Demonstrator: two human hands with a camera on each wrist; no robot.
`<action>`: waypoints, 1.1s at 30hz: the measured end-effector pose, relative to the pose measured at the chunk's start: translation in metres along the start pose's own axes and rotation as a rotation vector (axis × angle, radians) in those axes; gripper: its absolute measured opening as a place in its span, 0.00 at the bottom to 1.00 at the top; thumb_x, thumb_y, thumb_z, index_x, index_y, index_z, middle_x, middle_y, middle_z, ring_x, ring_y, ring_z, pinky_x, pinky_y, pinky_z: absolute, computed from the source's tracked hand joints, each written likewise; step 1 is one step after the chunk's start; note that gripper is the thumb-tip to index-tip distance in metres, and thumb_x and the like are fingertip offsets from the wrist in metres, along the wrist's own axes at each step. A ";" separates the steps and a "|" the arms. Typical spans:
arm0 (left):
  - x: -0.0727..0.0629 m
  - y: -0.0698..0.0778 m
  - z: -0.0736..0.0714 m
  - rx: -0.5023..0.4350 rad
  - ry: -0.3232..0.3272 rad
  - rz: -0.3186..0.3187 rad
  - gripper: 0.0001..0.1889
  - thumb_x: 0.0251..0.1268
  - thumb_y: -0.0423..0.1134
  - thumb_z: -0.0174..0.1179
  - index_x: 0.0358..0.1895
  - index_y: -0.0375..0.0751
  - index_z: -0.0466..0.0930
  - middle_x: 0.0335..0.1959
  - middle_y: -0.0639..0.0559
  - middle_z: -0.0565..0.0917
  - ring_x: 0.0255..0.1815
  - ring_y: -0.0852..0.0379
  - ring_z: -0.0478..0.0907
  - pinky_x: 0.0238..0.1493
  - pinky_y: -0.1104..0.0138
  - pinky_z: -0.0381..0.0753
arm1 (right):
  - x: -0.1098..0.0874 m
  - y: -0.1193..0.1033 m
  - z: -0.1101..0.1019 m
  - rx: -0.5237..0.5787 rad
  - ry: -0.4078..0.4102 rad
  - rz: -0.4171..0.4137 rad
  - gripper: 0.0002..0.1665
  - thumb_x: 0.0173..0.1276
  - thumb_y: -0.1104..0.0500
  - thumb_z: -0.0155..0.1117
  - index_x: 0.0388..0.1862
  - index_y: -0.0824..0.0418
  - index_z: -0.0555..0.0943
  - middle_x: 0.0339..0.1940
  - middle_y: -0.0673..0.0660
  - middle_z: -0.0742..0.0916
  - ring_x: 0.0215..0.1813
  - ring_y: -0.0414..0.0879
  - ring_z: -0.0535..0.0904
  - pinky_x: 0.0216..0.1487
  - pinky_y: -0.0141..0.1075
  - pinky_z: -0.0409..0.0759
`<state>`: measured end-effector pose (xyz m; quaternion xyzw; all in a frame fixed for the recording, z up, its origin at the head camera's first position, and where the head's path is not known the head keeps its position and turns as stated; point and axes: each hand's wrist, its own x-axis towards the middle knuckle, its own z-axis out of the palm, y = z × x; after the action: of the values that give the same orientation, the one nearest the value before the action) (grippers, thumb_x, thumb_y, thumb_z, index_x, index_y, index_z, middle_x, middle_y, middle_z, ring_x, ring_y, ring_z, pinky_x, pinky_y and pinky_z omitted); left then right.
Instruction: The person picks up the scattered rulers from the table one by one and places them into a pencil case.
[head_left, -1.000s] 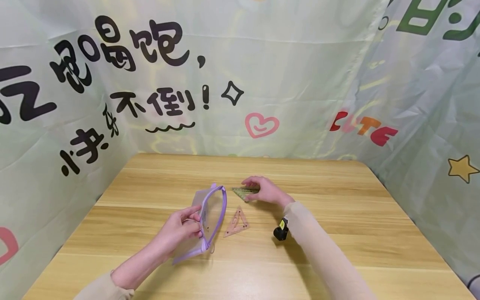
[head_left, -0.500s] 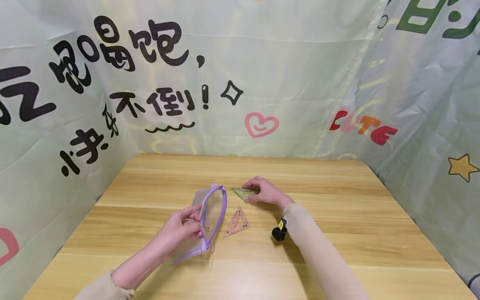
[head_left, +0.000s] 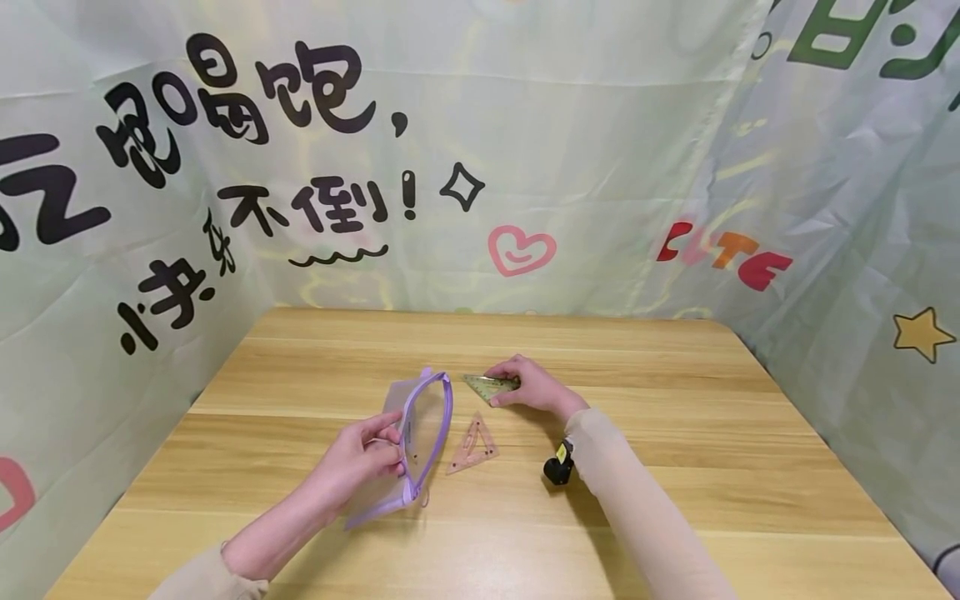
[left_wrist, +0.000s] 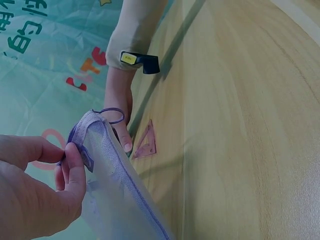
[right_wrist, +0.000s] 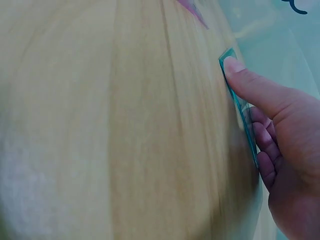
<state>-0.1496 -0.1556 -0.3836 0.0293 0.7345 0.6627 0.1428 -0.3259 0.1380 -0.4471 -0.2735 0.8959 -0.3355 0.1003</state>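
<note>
My left hand (head_left: 365, 452) pinches the rim of a translucent mesh zip pouch (head_left: 430, 425) with purple edging, whose mouth gapes to the right. In the left wrist view the thumb and fingertips grip the pouch's purple corner (left_wrist: 90, 125). Farther back, my right hand (head_left: 536, 385) holds a green translucent set square (head_left: 486, 387) by its right side. The right wrist view shows the thumb on one end of that set square (right_wrist: 242, 117), with the fingers behind it. Between pouch and right hand, a pink set square (head_left: 472, 462) lies flat on the table.
The wooden table (head_left: 675, 500) is enclosed at the back and sides by a printed fabric curtain (head_left: 585, 150). A small black device with a yellow label (head_left: 558, 465) sits at the right wrist. A loop (left_wrist: 116, 116) hangs from the pouch's corner.
The right hand has shifted very slightly, and the green set square's back edge now looks a little raised. The left hand, the pouch and the pink set square have stayed in place.
</note>
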 end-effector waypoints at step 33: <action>0.000 -0.001 -0.001 0.014 -0.001 0.012 0.39 0.58 0.26 0.56 0.74 0.23 0.52 0.43 0.49 0.72 0.38 0.59 0.77 0.44 0.74 0.85 | -0.005 -0.006 -0.007 -0.094 0.038 0.026 0.27 0.61 0.56 0.73 0.60 0.57 0.79 0.42 0.53 0.84 0.41 0.43 0.75 0.46 0.36 0.78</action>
<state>-0.1503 -0.1570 -0.3842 0.0349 0.7390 0.6583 0.1389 -0.3218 0.1406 -0.4377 -0.2597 0.9159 -0.2967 0.0749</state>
